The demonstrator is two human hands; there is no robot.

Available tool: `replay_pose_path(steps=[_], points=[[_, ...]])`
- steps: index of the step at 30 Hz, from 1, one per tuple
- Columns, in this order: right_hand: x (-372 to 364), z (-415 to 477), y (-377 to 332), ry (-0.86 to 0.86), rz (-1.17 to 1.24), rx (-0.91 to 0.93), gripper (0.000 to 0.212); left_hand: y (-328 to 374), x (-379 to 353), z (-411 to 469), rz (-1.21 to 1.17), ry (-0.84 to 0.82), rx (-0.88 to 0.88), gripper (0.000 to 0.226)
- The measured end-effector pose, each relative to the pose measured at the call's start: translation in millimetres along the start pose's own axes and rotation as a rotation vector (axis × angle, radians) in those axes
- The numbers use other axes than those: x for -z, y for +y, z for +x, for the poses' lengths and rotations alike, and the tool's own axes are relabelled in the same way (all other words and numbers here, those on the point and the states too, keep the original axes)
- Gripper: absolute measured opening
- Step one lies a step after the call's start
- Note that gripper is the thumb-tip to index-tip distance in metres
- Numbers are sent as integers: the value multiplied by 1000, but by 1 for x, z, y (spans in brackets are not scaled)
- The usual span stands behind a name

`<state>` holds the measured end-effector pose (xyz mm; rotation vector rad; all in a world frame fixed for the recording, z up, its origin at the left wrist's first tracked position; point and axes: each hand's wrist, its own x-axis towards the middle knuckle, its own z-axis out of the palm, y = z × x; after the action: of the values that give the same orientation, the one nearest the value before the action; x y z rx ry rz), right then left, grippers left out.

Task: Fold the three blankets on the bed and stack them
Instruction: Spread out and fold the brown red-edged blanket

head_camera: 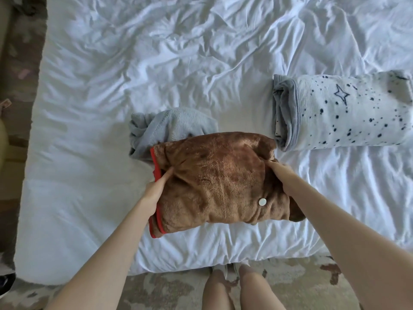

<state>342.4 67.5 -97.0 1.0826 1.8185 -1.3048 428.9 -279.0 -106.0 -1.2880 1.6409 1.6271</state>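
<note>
Left hand (156, 190) and right hand (282, 175) are gripping the folded brown blanket (219, 180) by its sides. The left thumb is pressing on top, and the other fingers are hidden. The brown blanket is overlapping the bunched grey blanket (174, 126). Stacking onto that uneven heap is risking a slumping, unfolding pile.

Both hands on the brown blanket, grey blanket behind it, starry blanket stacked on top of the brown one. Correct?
No. Head view: the starry blanket lies apart on the bed, right of the brown blanket, not on it. Left hand and right hand hold the brown blanket; grey blanket behind it.
</note>
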Motion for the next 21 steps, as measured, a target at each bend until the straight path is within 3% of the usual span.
replay_pose_path(steps=[9,13,17,21], points=[[52,-79,-36,-12,197,250,30,76,1,-77,-85,-28,-244,77],[91,-101,-60,39,190,319,31,120,-22,-108,-66,-75,-322,79],[142,-109,-78,261,-20,514,27,154,-62,-136,-30,-99,-374,82],[196,-98,-94,158,71,459,17,179,-125,-165,-63,-133,-405,83]])
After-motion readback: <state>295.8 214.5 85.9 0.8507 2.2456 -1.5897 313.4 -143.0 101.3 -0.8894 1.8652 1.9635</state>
